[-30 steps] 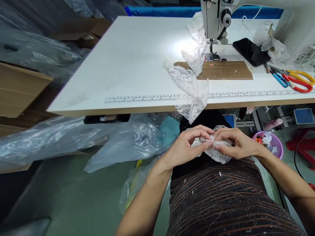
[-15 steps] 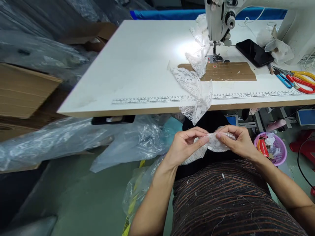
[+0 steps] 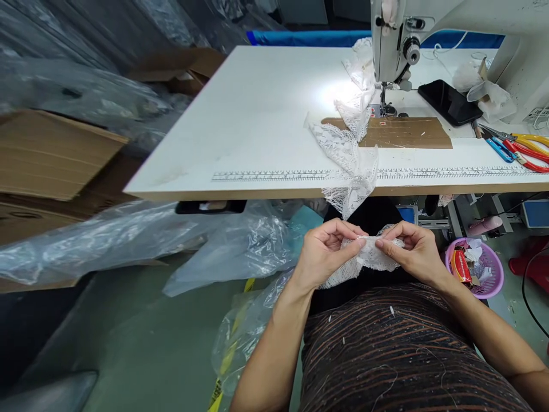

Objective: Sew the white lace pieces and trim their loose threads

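Note:
Over my lap, below the table's front edge, my left hand (image 3: 323, 252) and my right hand (image 3: 407, 252) both pinch a strip of white lace trim (image 3: 364, 260). The fingertips of the two hands nearly meet on it. More of the lace trailing on the table (image 3: 347, 143) hangs over the table edge and runs back to the needle of the white sewing machine (image 3: 392, 40). A brown cardboard sheet (image 3: 403, 133) lies under the needle area.
The white table (image 3: 257, 114) has a printed ruler (image 3: 429, 171) along its front. A black phone (image 3: 450, 103) and coloured scissors (image 3: 521, 150) lie at the right. Clear plastic bags (image 3: 150, 240) and cardboard boxes (image 3: 51, 154) fill the left floor. A pink basket (image 3: 476, 269) stands at the right.
The view has shifted left and down a little, so everything sits further right. Both hands stay pinched on the lace and have worked it slightly between the fingers.

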Demonstrator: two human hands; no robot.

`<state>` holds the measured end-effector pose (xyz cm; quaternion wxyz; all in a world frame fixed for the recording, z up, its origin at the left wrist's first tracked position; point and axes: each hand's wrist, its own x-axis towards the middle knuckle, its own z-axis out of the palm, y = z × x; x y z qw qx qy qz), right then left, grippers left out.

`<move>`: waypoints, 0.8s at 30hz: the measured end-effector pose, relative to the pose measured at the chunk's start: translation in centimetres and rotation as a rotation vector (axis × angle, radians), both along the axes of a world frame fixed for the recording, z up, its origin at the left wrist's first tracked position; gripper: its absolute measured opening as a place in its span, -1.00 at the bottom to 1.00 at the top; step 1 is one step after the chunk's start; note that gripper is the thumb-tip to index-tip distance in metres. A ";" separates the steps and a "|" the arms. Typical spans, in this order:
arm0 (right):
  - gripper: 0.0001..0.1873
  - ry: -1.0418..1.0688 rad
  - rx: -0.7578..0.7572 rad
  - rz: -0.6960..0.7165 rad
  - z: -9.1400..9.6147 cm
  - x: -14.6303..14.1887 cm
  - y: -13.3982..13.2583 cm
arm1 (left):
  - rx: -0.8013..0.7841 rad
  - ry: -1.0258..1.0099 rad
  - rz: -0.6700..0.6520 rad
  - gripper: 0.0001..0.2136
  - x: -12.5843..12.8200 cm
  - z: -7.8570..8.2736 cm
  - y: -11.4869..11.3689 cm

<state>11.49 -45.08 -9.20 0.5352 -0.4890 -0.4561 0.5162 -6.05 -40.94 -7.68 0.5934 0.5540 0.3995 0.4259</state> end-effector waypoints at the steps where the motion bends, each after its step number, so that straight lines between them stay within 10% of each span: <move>1: -0.64 0.009 -0.019 0.007 0.0 0.0 0.1 | -0.008 0.009 0.001 -0.70 0.0 0.1 0.0; 10: -0.45 0.135 -0.150 -0.022 -0.8 -0.3 0.8 | -0.071 0.023 0.046 -0.60 0.3 -0.6 0.2; 24: -0.68 -0.109 0.087 -0.045 -2.6 0.0 0.6 | -0.146 0.017 0.066 -0.52 1.3 -2.2 0.2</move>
